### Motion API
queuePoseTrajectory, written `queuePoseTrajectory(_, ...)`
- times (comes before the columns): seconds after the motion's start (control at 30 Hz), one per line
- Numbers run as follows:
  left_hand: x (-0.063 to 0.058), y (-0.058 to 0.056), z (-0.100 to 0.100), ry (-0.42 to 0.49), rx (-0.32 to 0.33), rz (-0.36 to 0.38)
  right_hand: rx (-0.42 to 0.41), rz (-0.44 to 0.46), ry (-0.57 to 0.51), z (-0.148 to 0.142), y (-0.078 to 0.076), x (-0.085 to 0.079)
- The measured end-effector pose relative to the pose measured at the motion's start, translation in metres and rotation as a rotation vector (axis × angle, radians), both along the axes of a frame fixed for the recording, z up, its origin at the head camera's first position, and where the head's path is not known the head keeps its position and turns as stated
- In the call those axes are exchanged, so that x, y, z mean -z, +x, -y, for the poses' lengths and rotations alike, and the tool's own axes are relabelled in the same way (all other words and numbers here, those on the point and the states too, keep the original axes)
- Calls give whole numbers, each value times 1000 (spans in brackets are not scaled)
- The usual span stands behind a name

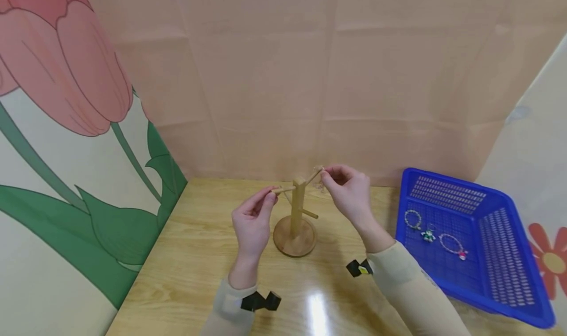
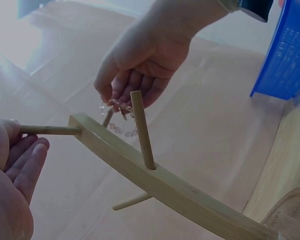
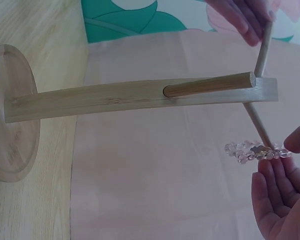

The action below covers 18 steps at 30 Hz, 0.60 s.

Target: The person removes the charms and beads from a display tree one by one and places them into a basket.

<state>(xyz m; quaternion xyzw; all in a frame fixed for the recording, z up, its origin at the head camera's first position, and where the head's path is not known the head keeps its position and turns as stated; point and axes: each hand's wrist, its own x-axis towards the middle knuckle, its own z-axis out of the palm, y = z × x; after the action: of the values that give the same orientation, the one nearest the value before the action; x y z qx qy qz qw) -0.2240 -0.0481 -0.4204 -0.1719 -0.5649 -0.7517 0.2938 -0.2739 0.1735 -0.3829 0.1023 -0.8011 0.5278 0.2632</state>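
Observation:
A wooden peg stand (image 1: 298, 208) with a round base stands upright on the table. My left hand (image 1: 253, 222) pinches the tip of its upper left peg (image 2: 50, 130) between thumb and fingers. At the upper right peg (image 3: 258, 124), my right hand (image 1: 350, 191) pinches a bracelet of clear pinkish beads (image 3: 245, 151). The bracelet hangs around the end of that peg, its lower loop dangling free in the left wrist view. Two lower pegs, one of them a front peg (image 2: 143, 130), carry nothing.
On the right stands a blue plastic basket (image 1: 516, 218). Inside lie a yellowish bracelet (image 1: 413, 219), a small green figure charm (image 1: 428, 235) and a beaded bracelet with a red charm (image 1: 451, 244). A pink cloth (image 1: 266, 80) hangs behind the wooden table (image 1: 186, 257).

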Motion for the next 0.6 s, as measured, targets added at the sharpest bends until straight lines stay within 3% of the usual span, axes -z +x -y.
queuePoseTrajectory(0.6,1,0,0,-10,-8,1,-4,101,-238,-6,-3,3)
